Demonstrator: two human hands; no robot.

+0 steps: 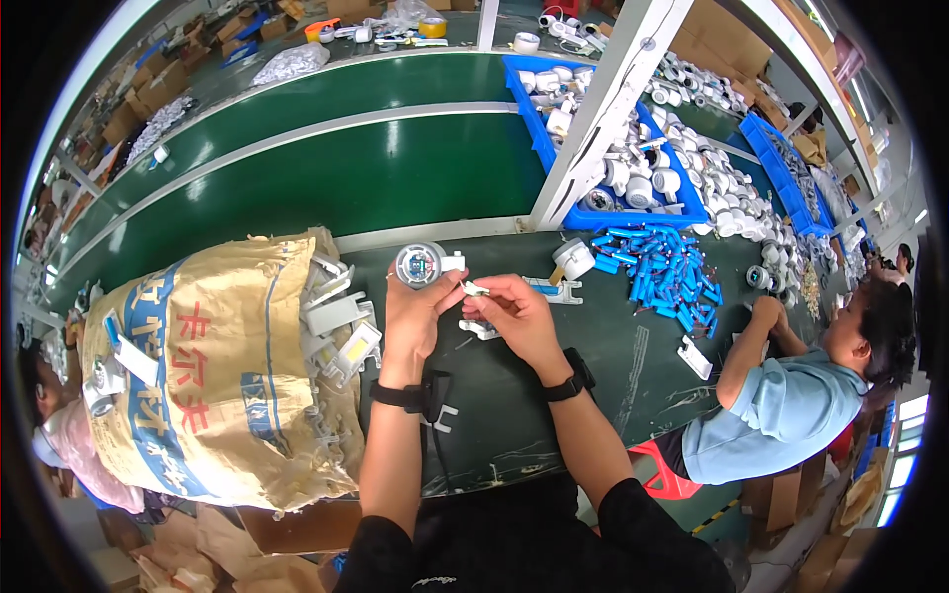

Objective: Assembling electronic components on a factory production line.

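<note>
My left hand (410,321) is closed round a round white lamp-like housing (419,265), whose open face shows a small circuit board. Close beside it, my right hand (521,318) pinches a small white connector-like piece (476,290) between thumb and fingers; its exact kind is too small to tell. The left fingertips come near this piece. Beyond my right hand lies a white plastic bracket (566,294) with a blue cell by it. Another white housing (572,259) stands just past that. Partly hidden below my hands is one more white plastic part (480,330).
A woven sack (227,376) spilling white plastic parts (356,346) stands at left. Blue cylindrical cells (660,277) lie heaped at right. Behind a white post (603,119), a blue crate (534,128) holds white housings. A co-worker (791,395) sits at the right.
</note>
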